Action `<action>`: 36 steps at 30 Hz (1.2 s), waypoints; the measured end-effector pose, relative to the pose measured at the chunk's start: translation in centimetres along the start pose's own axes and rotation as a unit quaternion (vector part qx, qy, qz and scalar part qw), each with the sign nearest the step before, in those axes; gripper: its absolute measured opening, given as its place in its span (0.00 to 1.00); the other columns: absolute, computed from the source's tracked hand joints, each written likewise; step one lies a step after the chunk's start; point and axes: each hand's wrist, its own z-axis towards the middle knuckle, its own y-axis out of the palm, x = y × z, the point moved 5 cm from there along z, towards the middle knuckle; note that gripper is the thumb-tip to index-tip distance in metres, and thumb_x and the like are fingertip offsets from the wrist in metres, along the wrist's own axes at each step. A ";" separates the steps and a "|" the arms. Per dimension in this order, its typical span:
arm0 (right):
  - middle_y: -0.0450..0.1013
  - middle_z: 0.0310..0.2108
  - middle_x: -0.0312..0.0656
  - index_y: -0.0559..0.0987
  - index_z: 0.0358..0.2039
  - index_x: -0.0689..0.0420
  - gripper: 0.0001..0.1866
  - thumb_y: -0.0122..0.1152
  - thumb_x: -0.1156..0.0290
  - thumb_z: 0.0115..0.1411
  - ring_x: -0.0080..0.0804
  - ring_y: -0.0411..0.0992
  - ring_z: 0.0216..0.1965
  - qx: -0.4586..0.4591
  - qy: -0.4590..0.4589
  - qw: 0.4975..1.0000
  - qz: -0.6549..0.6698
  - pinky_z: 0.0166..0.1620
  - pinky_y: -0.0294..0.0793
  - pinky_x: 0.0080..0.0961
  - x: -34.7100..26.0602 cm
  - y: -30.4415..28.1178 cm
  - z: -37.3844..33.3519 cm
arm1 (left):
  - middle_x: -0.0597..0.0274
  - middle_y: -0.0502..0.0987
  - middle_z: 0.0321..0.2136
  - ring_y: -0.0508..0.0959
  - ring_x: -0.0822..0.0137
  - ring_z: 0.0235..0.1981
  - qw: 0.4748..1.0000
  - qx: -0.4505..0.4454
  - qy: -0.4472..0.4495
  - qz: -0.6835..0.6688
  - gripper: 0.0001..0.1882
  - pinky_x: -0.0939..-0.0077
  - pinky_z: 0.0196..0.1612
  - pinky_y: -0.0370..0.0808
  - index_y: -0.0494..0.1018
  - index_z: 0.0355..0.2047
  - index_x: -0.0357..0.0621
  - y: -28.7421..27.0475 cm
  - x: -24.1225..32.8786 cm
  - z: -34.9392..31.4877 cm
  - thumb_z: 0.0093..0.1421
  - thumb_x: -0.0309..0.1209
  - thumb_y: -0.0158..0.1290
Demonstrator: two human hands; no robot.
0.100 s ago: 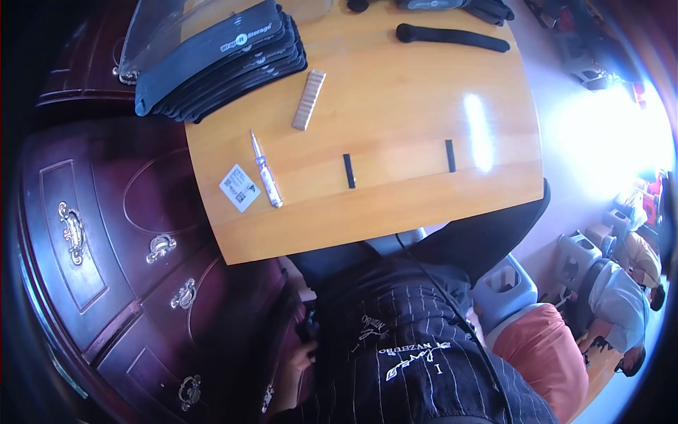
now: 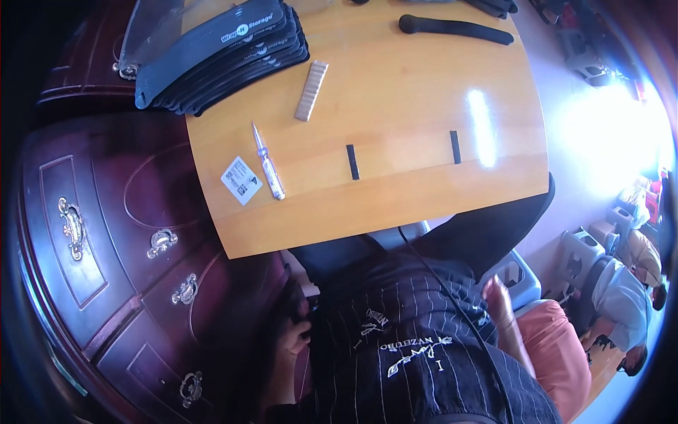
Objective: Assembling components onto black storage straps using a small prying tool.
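My left hand (image 2: 295, 339) is low beside my body, near the dark red cabinet, with its fingers curled around something dark that I cannot make out. On the other side of my striped black shirt, my right hand (image 2: 498, 302) is raised beside a grey-blue stool; its fingers are blurred. Neither hand touches the wooden table (image 2: 395, 205). On it lie a screwdriver with a clear handle (image 2: 271, 169), a white printed card (image 2: 241, 180), a ridged tan strip (image 2: 311, 92) and two short black strips, one in the middle (image 2: 352, 162) and one farther right (image 2: 455, 147).
A stack of dark storage straps (image 2: 219, 60) covers the table's far left corner. One rolled black strap (image 2: 455, 30) lies at the far right. Dark red drawers (image 2: 162, 244) flank the left side. Other people (image 2: 621, 297) sit at the right, near plastic stools (image 2: 583, 251).
My right hand has come into view at the right side of my body. My left hand has shifted slightly. The table and its things sit a little higher in view.
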 end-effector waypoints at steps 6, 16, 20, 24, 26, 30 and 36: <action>0.70 0.20 0.35 0.75 0.33 0.59 0.16 0.49 0.57 0.64 0.20 0.66 0.19 -0.020 -0.229 0.906 -0.355 0.27 0.66 0.18 -19.1 13.9 -0.8 | 0.69 0.74 0.32 0.75 0.75 0.27 0.994 0.043 0.029 0.101 0.13 0.83 0.21 0.68 0.70 0.40 0.50 1.8 0.6 2.6 0.56 0.29 0.60; 0.73 0.34 0.45 0.72 0.42 0.56 0.17 0.62 0.61 0.57 0.41 0.77 0.29 -0.198 -0.623 0.536 -0.535 0.30 0.77 0.36 -19.8 44.5 -1.1 | 0.70 0.72 0.20 0.72 0.77 0.25 0.958 0.180 0.134 0.178 0.08 0.81 0.31 0.69 0.72 0.26 0.43 3.1 3.2 1.7 0.61 0.31 0.57; 0.68 0.36 0.48 0.66 0.47 0.60 0.23 0.62 0.61 0.57 0.46 0.77 0.31 -0.152 -0.581 0.543 -0.587 0.29 0.77 0.36 -17.4 50.3 -0.9 | 0.71 0.69 0.19 0.69 0.78 0.23 0.939 0.152 0.204 0.232 0.08 0.82 0.28 0.66 0.71 0.27 0.40 6.5 6.9 -0.5 0.60 0.29 0.57; 0.67 0.37 0.51 0.62 0.51 0.66 0.26 0.60 0.71 0.55 0.50 0.76 0.34 -0.077 -0.580 0.482 -0.653 0.31 0.78 0.36 -15.8 51.9 0.9 | 0.73 0.67 0.21 0.66 0.80 0.22 0.844 0.017 0.382 0.376 0.11 0.83 0.27 0.63 0.70 0.35 0.40 14.1 12.4 -4.0 0.56 0.30 0.60; 0.67 0.38 0.51 0.62 0.52 0.65 0.26 0.58 0.74 0.55 0.49 0.76 0.34 -0.092 -0.583 0.486 -0.644 0.32 0.78 0.36 -16.0 51.1 0.4 | 0.70 0.69 0.25 0.67 0.79 0.26 0.835 -0.055 0.375 0.398 0.17 0.81 0.31 0.65 0.69 0.40 0.38 16.8 13.8 -4.7 0.56 0.33 0.60; 0.70 0.39 0.52 0.63 0.54 0.62 0.24 0.53 0.79 0.55 0.45 0.76 0.34 -0.184 -0.579 0.606 -0.513 0.36 0.77 0.34 -18.5 45.8 -1.2 | 0.58 0.65 0.40 0.65 0.70 0.42 0.858 -0.290 0.347 0.244 0.32 0.71 0.46 0.61 0.57 0.55 0.36 21.5 15.3 -5.3 0.61 0.45 0.53; 0.71 0.31 0.46 0.67 0.46 0.63 0.14 0.50 0.76 0.60 0.36 0.71 0.29 -0.261 -0.388 0.830 -0.304 0.33 0.70 0.28 -21.7 33.3 -2.0 | 0.56 0.70 0.32 0.70 0.71 0.29 0.839 -0.335 0.349 0.249 0.25 0.77 0.32 0.67 0.64 0.47 0.32 27.9 16.7 -4.0 0.63 0.44 0.51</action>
